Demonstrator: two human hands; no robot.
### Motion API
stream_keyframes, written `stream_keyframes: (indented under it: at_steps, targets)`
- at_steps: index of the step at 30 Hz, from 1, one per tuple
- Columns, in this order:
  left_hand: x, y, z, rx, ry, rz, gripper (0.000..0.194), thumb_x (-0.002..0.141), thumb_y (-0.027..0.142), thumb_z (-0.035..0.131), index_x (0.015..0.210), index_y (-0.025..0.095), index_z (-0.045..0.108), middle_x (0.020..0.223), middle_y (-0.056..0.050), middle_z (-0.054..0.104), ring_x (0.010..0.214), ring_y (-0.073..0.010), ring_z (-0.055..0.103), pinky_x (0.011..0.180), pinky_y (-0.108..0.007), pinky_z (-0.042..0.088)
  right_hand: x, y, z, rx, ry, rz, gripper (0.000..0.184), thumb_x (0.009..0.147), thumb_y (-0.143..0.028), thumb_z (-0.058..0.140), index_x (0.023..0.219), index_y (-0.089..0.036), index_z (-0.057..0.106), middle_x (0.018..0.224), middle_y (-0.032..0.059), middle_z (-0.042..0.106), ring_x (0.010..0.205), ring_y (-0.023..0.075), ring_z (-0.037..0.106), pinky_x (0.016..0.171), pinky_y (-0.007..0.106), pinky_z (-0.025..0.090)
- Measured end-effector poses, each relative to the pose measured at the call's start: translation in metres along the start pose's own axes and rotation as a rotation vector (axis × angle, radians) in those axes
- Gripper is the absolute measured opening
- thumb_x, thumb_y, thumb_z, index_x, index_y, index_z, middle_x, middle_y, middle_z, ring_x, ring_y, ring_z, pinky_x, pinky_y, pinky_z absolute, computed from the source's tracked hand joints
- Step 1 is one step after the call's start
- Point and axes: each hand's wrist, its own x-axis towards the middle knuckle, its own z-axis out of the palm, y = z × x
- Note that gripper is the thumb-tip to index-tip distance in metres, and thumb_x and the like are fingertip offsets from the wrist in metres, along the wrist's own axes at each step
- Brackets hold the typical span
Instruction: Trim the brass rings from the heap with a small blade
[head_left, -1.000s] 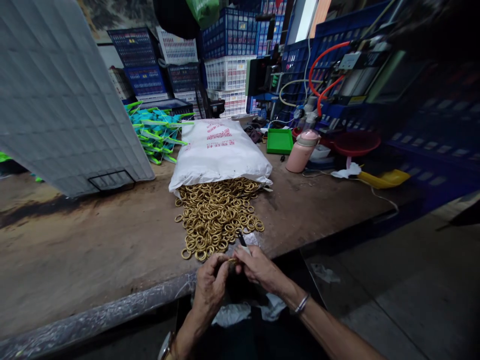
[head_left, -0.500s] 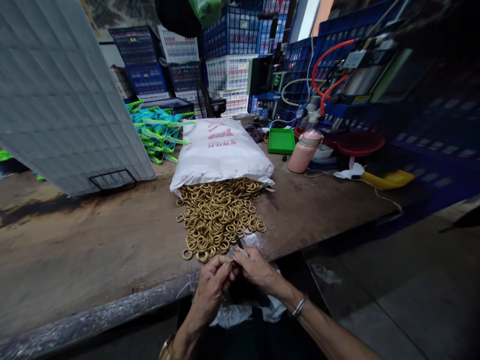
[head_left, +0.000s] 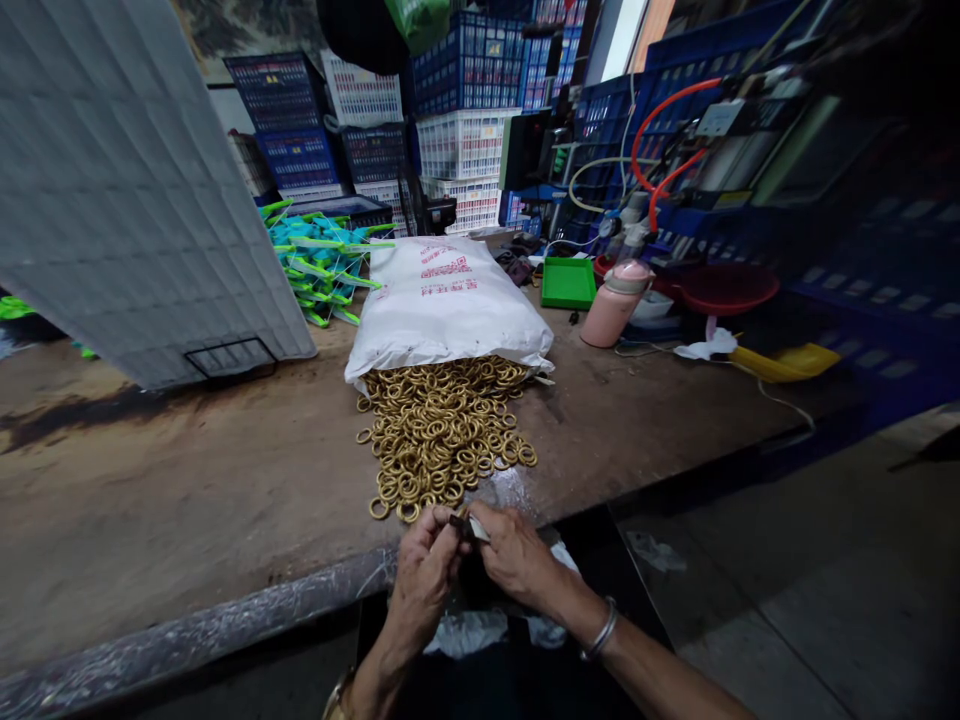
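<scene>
Your right hand (head_left: pixel 517 560) grips a small pale-handled tool (head_left: pixel 478 529); its dark end, aimed far toward the pile half a second ago, now points left at your left hand (head_left: pixel 424 565). Those left fingertips are pinched closed near the table's near edge, though you cannot tell what they hold. The golden rings (head_left: pixel 435 430) lie heaped as before, spilling near from the white sack (head_left: pixel 454 310) on the table (head_left: pixel 262 480).

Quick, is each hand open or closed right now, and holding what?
Left hand: closed in a pinch; what it holds can't be made out.
Right hand: closed on a slim, dark-tipped, pale-handled tool.
</scene>
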Motion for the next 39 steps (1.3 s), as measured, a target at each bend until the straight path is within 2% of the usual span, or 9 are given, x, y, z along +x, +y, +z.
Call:
stream_keyframes:
  at_steps: [8,13,18,21,24,27,32,37,39]
  targets:
    - [-0.004,-0.001,-0.004,0.017,-0.044,-0.059,0.033,0.074,0.048,0.054,0.066,0.017,0.046,0.046,0.009,0.037,0.036,-0.0035,0.024,0.037,-0.017,0.016,0.003,-0.005,-0.004,-0.256,0.003,0.113,0.027,0.07,-0.004,0.039,0.091,-0.016,0.051,0.078,0.0062,0.062,0.07,0.017,0.056,0.059,0.026,0.027]
    - [-0.018,0.006,-0.003,-0.099,-0.127,-0.093,0.028,0.074,0.043,0.059,0.074,0.017,0.048,0.052,0.007,0.046,0.037,-0.0026,0.027,0.037,-0.016,0.016,0.02,0.01,-0.013,-0.284,0.102,0.224,0.027,0.072,-0.003,0.04,0.094,-0.014,0.052,0.078,0.008,0.063,0.068,0.0166,0.056,0.058,0.025,0.027]
    - [-0.02,0.003,-0.002,-0.275,-0.141,-0.159,0.027,0.073,0.041,0.061,0.073,0.018,0.047,0.059,0.004,0.052,0.038,-0.0026,0.03,0.035,-0.015,0.016,0.034,0.029,-0.012,-0.182,0.267,0.179,0.017,0.075,-0.008,0.04,0.082,-0.018,0.053,0.071,0.003,0.06,0.064,0.0132,0.053,0.057,0.022,0.027]
    - [-0.017,-0.001,-0.003,-0.321,-0.151,-0.14,0.027,0.074,0.042,0.06,0.073,0.016,0.05,0.063,0.001,0.055,0.04,-0.0037,0.034,0.034,-0.015,0.019,0.041,0.029,-0.01,-0.126,0.358,0.124,0.014,0.079,-0.013,0.04,0.08,-0.019,0.053,0.069,0.0018,0.06,0.064,0.0127,0.052,0.057,0.021,0.028]
    - [-0.015,-0.004,-0.004,-0.303,-0.153,-0.122,0.029,0.074,0.043,0.058,0.074,0.014,0.056,0.056,0.001,0.053,0.04,-0.0044,0.036,0.035,-0.015,0.024,0.049,0.024,-0.011,-0.133,0.401,0.109,0.012,0.082,-0.021,0.042,0.083,-0.019,0.054,0.071,0.0019,0.061,0.065,0.0132,0.054,0.058,0.022,0.029]
    - [-0.013,-0.003,-0.004,-0.312,-0.135,-0.121,0.029,0.073,0.041,0.059,0.072,0.013,0.056,0.054,0.0,0.054,0.04,-0.0053,0.04,0.034,-0.015,0.026,0.058,0.017,-0.014,-0.201,0.372,0.133,0.014,0.083,-0.028,0.044,0.085,-0.02,0.056,0.072,0.0028,0.063,0.065,0.0142,0.056,0.057,0.023,0.028]
    - [-0.012,-0.002,-0.003,-0.375,-0.083,-0.108,0.023,0.071,0.036,0.062,0.074,0.017,0.049,0.07,-0.003,0.063,0.046,-0.0085,0.05,0.032,-0.015,0.028,0.065,0.005,-0.017,-0.321,0.251,0.178,0.018,0.083,-0.034,0.047,0.088,-0.02,0.058,0.079,0.0075,0.066,0.07,0.0174,0.059,0.058,0.025,0.029]
    - [-0.01,-0.003,-0.005,-0.417,-0.1,-0.14,0.031,0.07,0.032,0.061,0.095,0.017,0.05,0.067,-0.002,0.063,0.047,-0.0104,0.052,0.032,-0.015,0.03,0.069,0.003,-0.017,-0.36,0.214,0.204,0.017,0.082,-0.024,0.045,0.09,-0.018,0.059,0.082,0.0088,0.066,0.074,0.0182,0.06,0.06,0.025,0.03]
    - [-0.01,-0.004,-0.007,-0.432,-0.123,-0.137,0.032,0.071,0.031,0.062,0.097,0.015,0.053,0.07,-0.003,0.062,0.05,-0.0107,0.053,0.033,-0.016,0.033,0.069,0.004,-0.016,-0.364,0.214,0.216,0.017,0.081,-0.022,0.045,0.089,-0.019,0.059,0.081,0.0082,0.066,0.073,0.0182,0.06,0.058,0.025,0.029]
